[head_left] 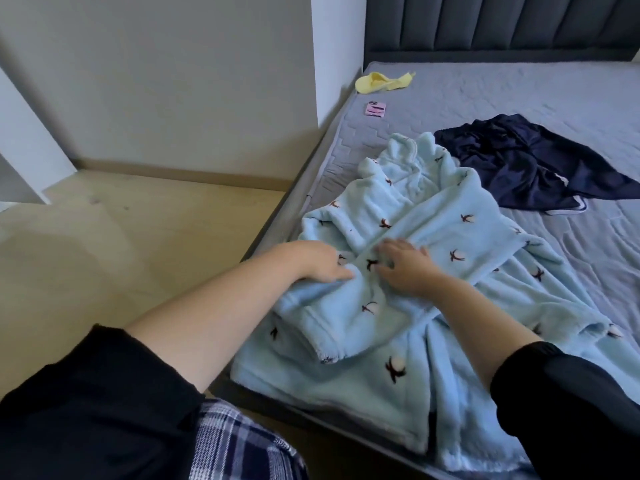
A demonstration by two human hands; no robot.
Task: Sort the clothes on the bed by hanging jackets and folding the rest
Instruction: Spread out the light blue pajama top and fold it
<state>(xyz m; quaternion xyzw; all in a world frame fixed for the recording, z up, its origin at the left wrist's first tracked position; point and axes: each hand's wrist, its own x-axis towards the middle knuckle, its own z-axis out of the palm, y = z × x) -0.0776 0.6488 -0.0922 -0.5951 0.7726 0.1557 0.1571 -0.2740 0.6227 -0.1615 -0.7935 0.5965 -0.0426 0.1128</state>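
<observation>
light blue fleece robe [398, 344] lies lengthwise at the left edge of the bed [519, 91], hood toward the headboard [502, 22], hem toward the person; left hand [320, 261] grips its folded sleeve [346, 306], right hand [405, 268] presses it with spread fingers [383, 247].

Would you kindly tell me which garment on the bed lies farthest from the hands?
The yellow garment, near the headboard; the navy garment and light blue fleece lie nearer.

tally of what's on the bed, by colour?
light blue fleece garment: 1
navy garment: 1
yellow cloth: 1
small pink item: 1
Total: 4
</observation>
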